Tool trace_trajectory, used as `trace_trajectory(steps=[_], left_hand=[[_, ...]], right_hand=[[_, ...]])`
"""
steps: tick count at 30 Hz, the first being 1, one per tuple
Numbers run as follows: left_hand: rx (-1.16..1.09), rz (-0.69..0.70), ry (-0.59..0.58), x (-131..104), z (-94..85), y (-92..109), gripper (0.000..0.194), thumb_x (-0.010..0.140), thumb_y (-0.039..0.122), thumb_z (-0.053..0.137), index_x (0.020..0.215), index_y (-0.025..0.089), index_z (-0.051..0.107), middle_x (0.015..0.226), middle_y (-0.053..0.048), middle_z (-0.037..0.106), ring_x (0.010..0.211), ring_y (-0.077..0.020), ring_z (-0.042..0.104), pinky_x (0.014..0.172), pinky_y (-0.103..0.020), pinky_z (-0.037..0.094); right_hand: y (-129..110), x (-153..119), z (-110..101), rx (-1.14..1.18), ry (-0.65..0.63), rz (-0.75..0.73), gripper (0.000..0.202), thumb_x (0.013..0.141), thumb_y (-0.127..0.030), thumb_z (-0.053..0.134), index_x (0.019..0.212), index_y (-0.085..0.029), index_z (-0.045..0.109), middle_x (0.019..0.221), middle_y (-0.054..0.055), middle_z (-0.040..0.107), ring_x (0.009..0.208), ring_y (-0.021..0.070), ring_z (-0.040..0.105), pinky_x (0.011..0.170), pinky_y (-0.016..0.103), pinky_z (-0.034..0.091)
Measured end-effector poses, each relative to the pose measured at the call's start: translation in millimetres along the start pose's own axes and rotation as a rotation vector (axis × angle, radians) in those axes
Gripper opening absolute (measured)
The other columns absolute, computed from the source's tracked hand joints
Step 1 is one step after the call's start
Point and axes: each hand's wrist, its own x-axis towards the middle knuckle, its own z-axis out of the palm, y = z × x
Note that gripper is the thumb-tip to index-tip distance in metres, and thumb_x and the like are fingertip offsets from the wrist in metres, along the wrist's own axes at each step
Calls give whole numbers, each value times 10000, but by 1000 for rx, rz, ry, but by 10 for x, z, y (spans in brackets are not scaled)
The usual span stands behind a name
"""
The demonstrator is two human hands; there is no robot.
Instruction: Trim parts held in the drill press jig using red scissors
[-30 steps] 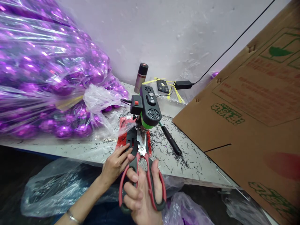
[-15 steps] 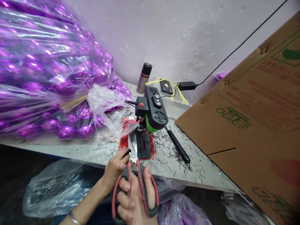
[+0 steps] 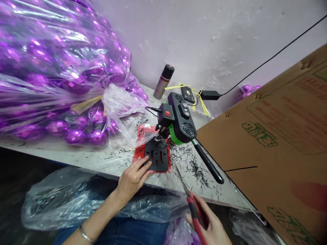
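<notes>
Scissors (image 3: 191,205): lower frame, right of centre; handles held in closed right hand (image 3: 213,229), blades directed upper left. Left hand (image 3: 131,178): fingers extended, open, fingertips touching left side of black slotted base plate (image 3: 156,157), frame centre. Black clippings (image 3: 199,174) lie on worktop (image 3: 79,157), right of plate.

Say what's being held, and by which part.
The right hand holds the scissors by the handles. The left hand only rests fingertips on the black plate.
</notes>
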Motion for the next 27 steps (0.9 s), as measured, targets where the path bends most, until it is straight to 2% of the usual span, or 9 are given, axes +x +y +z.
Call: trace_trajectory(steps=[1, 2, 4, 7, 10, 13, 19, 23, 27], left_hand=[[-1, -3, 2, -5, 1, 1, 229, 940, 260, 556, 1099, 124, 648, 1131, -128, 704, 976, -210, 701, 874, -362, 597], [-2, -5, 3, -9, 3, 1, 229, 937, 257, 562, 1100, 122, 649, 1133, -129, 704, 980, -211, 700, 880, -363, 595], [-3, -4, 7, -19, 6, 2, 232, 931, 253, 571, 1100, 117, 651, 1134, -130, 704, 981, -212, 700, 889, -362, 591], [-8, -4, 14, -31, 14, 0, 240, 925, 255, 580, 1100, 108, 654, 1130, -133, 705, 970, -208, 701, 886, -346, 589], [-13, -5, 14, -37, 21, -3, 242, 925, 247, 580, 1103, 100, 653, 1134, -139, 702, 978, -205, 699, 890, -331, 584], [-7, -13, 10, -35, 20, 0, 236, 922, 237, 585, 1104, 101, 652, 1141, -138, 700, 988, -207, 696, 897, -333, 582], [-11, -28, 5, -25, 2, 14, 231, 925, 239, 585, 1111, 116, 646, 1143, -133, 701, 982, -201, 700, 894, -330, 588], [-15, -25, -2, -22, -8, 14, 238, 930, 247, 580, 1125, 123, 637, 1149, -130, 700, 988, -200, 700, 894, -330, 589], [-2, -23, -3, -10, -15, 20, 230, 937, 246, 569, 1117, 122, 640, 1138, -130, 704, 987, -201, 701, 888, -333, 592]], right_hand=[[-2, 62, -99, -195, 19, -93, 552, 745, -487, 722, 1242, -277, 602, 1135, 69, 698, 970, 240, 694, 794, 318, 574], [-36, 145, -176, -363, 53, -180, 558, 766, -466, 688, 1281, -287, 573, 1202, 68, 677, 1065, 263, 667, 879, 365, 554], [-181, 347, -256, -566, 11, -302, 564, 799, -458, 637, 1320, -269, 529, 1179, 78, 686, 1017, 262, 689, 844, 382, 568], [-444, 628, -231, -695, 23, -364, 584, 813, -506, 597, 1307, -206, 515, 1170, 123, 676, 986, 278, 696, 778, 396, 584], [-563, 759, -174, -747, -30, -369, 604, 830, -494, 582, 1349, -208, 465, 1192, 125, 665, 1031, 280, 680, 830, 418, 569], [-515, 741, -184, -776, -63, -387, 609, 837, -472, 589, 1372, -229, 431, 1189, 116, 668, 1069, 288, 662, 870, 441, 551], [-454, 691, -258, -710, -81, -433, 616, 837, -489, 622, 1369, -230, 450, 1090, 113, 698, 901, 267, 706, 720, 379, 588], [-535, 905, -273, -629, -94, -494, 555, 829, -379, 633, 1348, -234, 497, 1180, 104, 682, 1028, 262, 682, 846, 372, 564], [-566, 1147, -290, -680, -133, -615, 565, 809, -309, 600, 1358, -228, 491, 1265, 98, 643, 1159, 270, 613, 982, 412, 494]])
